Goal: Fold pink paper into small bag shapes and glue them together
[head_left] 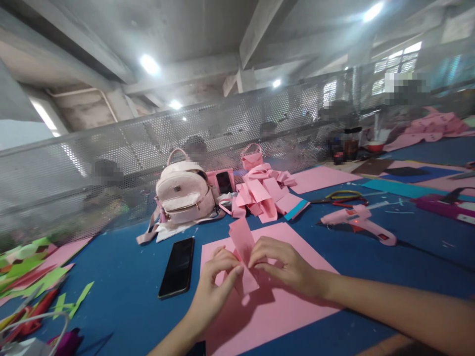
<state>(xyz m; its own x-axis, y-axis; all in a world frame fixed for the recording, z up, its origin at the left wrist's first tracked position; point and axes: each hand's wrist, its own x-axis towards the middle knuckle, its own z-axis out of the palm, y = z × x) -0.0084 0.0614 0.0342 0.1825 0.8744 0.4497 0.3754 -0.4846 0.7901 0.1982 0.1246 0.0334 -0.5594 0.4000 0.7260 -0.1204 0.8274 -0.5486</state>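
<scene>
Between my two hands is a folded piece of pink paper [243, 240], held upright above a large pink sheet [256, 326] on the blue table. My left hand [218, 277] pinches its left side between thumb and fingers. From the right, my right hand [282, 257] pinches the same piece near its middle fold. The fingertips of both hands almost meet there. Shadows of the hands and paper fall on the sheet below. A black phone [177, 268] lies just left of the sheet.
Behind the sheet are a pale pink backpack [183, 190] and a heap of folded pink paper strips [260, 195]. A pink glue gun [359, 222] and yellow-handled scissors [347, 197] lie to the right. Green paper scraps [79, 299] are at left, before a perforated metal screen [222, 121].
</scene>
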